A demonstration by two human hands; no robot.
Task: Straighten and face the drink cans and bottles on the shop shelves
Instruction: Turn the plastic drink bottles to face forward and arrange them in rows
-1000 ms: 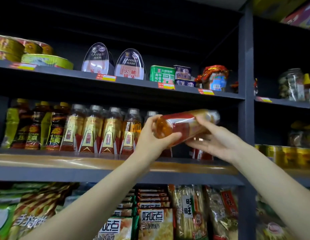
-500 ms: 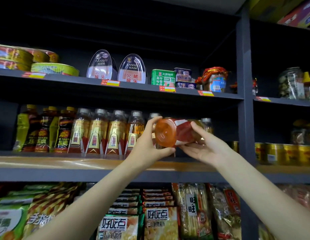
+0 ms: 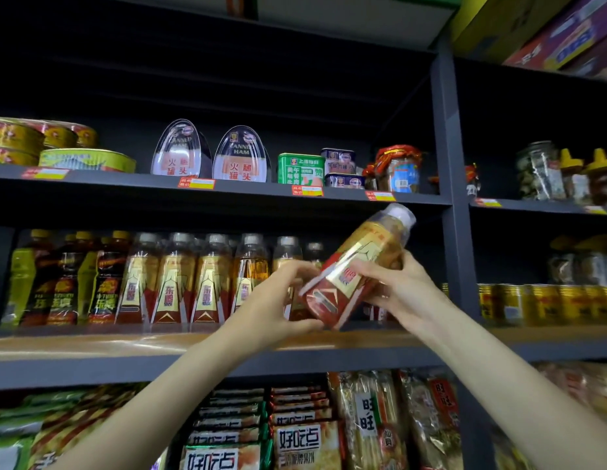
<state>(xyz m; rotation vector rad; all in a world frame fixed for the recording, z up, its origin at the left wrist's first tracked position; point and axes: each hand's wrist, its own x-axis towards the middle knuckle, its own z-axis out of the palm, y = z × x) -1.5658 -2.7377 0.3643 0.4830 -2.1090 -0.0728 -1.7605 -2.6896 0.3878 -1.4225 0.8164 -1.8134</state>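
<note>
An amber drink bottle [image 3: 354, 266] with a red and gold label and a clear cap is held tilted in front of the middle shelf [image 3: 125, 344], cap up and to the right. My left hand [image 3: 278, 307] grips its base from the left. My right hand [image 3: 397, 286] holds its body from the right. A row of matching bottles [image 3: 190, 283] stands upright on the shelf to the left, labels facing out. Darker bottles with yellow caps [image 3: 68, 279] stand further left.
A dark upright post [image 3: 456, 232] stands just right of the held bottle. Yellow cans [image 3: 546, 301] line the shelf beyond it. Tins and jars [image 3: 298, 169] sit on the shelf above. Snack packets [image 3: 305, 435] fill the shelf below.
The bottle lay nearly level with its base toward me, then swung up. It now leans cap-up to the right with its label facing out. Both hands stayed on it.
</note>
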